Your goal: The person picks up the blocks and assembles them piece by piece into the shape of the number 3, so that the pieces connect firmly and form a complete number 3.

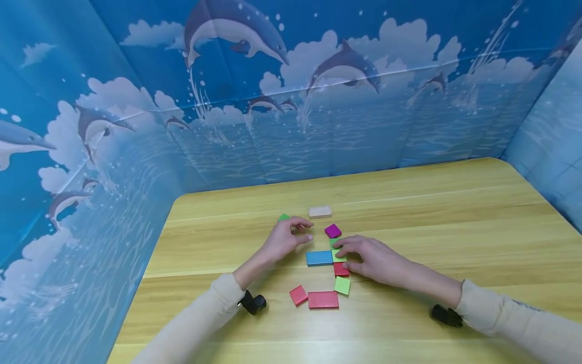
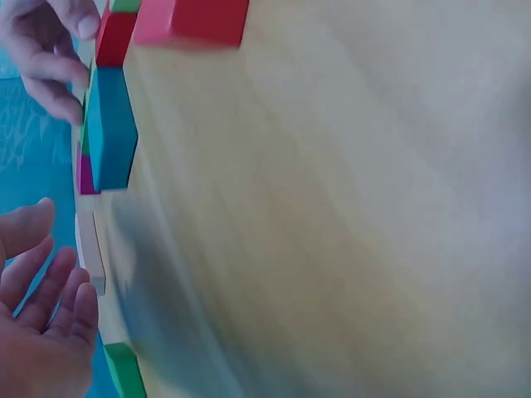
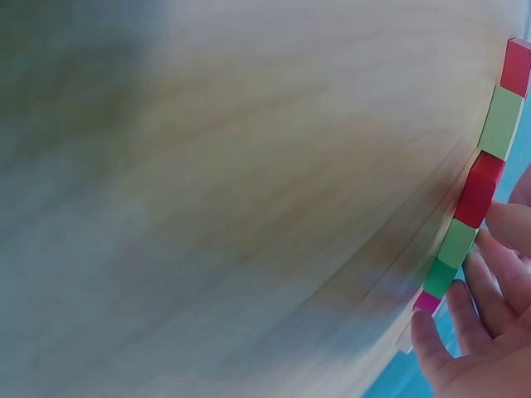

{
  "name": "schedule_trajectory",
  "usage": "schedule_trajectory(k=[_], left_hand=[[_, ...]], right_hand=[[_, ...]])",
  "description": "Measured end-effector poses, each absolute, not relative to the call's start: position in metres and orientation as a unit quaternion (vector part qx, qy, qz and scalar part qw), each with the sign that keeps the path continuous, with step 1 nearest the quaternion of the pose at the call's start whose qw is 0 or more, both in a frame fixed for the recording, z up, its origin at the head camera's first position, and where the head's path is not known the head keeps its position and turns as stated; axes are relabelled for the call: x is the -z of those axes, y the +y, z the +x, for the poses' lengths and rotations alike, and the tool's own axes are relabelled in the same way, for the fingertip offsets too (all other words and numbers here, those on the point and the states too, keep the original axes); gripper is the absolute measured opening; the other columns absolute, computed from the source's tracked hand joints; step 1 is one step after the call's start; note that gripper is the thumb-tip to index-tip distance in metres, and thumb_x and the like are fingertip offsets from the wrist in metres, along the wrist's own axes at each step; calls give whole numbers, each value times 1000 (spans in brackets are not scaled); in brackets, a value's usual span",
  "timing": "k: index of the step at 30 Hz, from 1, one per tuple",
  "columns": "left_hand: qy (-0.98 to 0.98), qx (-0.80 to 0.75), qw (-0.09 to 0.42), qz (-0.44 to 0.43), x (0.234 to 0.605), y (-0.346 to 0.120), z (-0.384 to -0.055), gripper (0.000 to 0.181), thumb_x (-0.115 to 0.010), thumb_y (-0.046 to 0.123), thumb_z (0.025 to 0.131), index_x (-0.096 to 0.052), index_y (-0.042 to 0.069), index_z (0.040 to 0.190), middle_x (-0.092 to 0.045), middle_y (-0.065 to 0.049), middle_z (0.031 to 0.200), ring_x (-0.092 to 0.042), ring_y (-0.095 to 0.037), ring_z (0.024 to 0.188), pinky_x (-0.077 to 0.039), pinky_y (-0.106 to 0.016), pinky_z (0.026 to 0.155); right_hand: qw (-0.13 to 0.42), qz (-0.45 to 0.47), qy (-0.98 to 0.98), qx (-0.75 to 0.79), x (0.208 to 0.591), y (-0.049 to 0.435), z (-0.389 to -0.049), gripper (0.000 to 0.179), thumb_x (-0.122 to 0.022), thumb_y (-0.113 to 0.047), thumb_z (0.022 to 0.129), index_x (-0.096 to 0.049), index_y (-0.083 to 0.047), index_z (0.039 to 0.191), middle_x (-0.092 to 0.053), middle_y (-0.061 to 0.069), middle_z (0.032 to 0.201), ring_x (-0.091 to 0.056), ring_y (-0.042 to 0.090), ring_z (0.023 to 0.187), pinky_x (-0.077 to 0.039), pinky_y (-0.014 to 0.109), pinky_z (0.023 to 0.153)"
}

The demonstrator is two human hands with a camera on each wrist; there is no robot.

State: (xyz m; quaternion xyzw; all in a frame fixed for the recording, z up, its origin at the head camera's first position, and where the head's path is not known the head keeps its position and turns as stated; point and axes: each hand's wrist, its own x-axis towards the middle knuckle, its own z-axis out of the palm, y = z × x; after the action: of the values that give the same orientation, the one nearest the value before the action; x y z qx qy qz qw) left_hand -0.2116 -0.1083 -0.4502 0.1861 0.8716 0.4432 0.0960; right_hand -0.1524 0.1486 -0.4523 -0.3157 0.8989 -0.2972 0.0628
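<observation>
My right hand (image 1: pixel 377 260) reaches over a short column of blocks, its fingertips at a light green block (image 1: pixel 337 256) and its thumb at a red square block (image 1: pixel 341 270). A green block (image 1: pixel 333 243) sits just beyond, partly covered by the fingers. To the column's left lies a blue rectangular block (image 1: pixel 319 259), its end against the light green one. My left hand (image 1: pixel 281 241) hovers left of the column with loosely bent fingers and holds nothing. Behind it a green block (image 1: pixel 284 217) is partly hidden. A magenta block (image 1: pixel 333 231) lies turned at the column's far end.
Nearer me lie another light green block (image 1: pixel 342 286), a long red block (image 1: pixel 323 300) and a tilted red square (image 1: pixel 298 295). A pale wooden block (image 1: pixel 320 212) is farther back. Dolphin-printed cloth (image 1: pixel 291 146) hangs behind the wooden table (image 1: pixel 432 212).
</observation>
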Motion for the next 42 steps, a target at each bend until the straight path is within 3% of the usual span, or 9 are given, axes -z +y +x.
schedule_trajectory(k=[5,26,33,42], left_hand=[[884,-420,76,192,447,-108,-225,31,-74,14,90,-69,7,120,-66,-6,115,-58,-24,102,-49,-33,79],[890,-432,55,136,454,-89,-256,41,-76,6,85,-66,7,125,-63,-9,124,-57,-25,115,-47,-39,95],[880,-451,60,138,460,-79,-256,35,-74,1,86,-68,5,121,-65,-12,121,-63,-23,106,-51,-29,87],[878,-458,58,125,464,-77,-258,28,-72,0,88,-72,9,114,-67,-8,113,-62,-18,91,-52,-28,74]], right_hand=[[63,-320,898,296,452,149,-152,25,-73,-18,90,-72,-15,115,-58,2,135,-51,29,127,-42,50,101],[62,-317,898,299,452,150,-150,25,-73,-18,90,-72,-15,115,-58,0,135,-51,27,128,-42,49,101],[63,-313,899,300,452,151,-150,25,-73,-17,90,-72,-14,115,-58,1,135,-50,27,128,-42,48,102],[66,-312,897,305,453,150,-150,25,-72,-17,91,-72,-15,115,-57,1,135,-50,26,128,-42,47,102]])
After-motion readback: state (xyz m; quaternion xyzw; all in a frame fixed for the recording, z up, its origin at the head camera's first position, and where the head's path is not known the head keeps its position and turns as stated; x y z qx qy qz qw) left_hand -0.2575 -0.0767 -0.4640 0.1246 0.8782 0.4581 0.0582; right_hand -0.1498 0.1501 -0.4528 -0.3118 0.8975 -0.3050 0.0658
